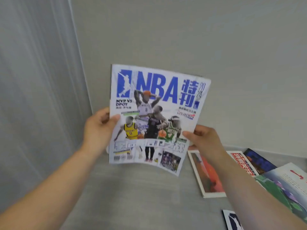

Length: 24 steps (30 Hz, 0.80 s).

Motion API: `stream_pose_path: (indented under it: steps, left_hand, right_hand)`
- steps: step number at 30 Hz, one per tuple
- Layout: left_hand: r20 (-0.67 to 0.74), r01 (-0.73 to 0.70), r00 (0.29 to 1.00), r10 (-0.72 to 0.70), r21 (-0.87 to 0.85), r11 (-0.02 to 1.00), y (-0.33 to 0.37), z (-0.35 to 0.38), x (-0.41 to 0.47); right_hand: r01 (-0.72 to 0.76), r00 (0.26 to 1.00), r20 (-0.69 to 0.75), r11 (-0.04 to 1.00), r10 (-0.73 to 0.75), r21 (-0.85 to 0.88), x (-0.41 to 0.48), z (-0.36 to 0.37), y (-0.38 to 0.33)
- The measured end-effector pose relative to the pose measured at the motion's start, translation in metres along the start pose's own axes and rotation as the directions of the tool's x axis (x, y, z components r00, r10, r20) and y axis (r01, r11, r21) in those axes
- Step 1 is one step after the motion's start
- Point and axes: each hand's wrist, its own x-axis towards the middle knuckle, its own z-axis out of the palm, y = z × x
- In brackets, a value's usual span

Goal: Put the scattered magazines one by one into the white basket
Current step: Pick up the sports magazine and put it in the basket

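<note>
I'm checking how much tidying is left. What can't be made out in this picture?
Head view only.
White basket: out of frame, place unknown.
Orange magazine: partly under the right forearm.
Lowest magazine: cut off by the bottom edge.
Green magazine: cut off by the right edge.
Fingers of the left hand: hidden behind the NBA magazine.
</note>
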Motion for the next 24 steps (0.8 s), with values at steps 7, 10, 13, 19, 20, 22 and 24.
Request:
stream_pose_path:
  steps: [7,10,13,19,20,22,24]
  left_hand:
    - [-0.155,0.046,0.986,-0.066,-0.128,0.991,-0.007,-0.003,0.089]
    - [-0.125,0.059,0.99,-0.066,-0.056,0.997,-0.02,-0.002,0.105]
    - [-0.087,0.097,0.991,-0.099,-0.025,0.995,-0.036,0.002,0.111]
    - [-0.107,0.208,0.971,-0.215,-0.074,0.975,-0.069,0.024,0.101]
    - [-0.104,0.221,0.968,-0.229,-0.083,0.972,-0.074,0.027,0.1]
    - [-0.11,0.231,0.964,-0.24,-0.088,0.969,-0.08,0.032,0.101]
    - [-0.155,0.233,0.958,-0.24,-0.064,0.97,-0.084,0.036,0.105]
  right_hand:
    - [0.101,0.987,-0.114,0.989,-0.114,-0.109,0.062,0.048,-0.025]
    - [0.047,0.991,-0.122,0.995,-0.057,-0.09,0.082,0.065,-0.012]
    - [-0.019,0.994,-0.108,0.996,0.01,-0.089,0.096,0.075,0.007]
    - [-0.153,0.98,-0.14,0.985,0.142,-0.074,0.108,0.083,0.043]
    - [-0.168,0.977,-0.145,0.983,0.156,-0.074,0.109,0.083,0.048]
    - [-0.168,0.978,-0.143,0.982,0.155,-0.087,0.112,0.083,0.053]
    - [-0.155,0.978,-0.159,0.981,0.136,-0.116,0.116,0.084,0.055]
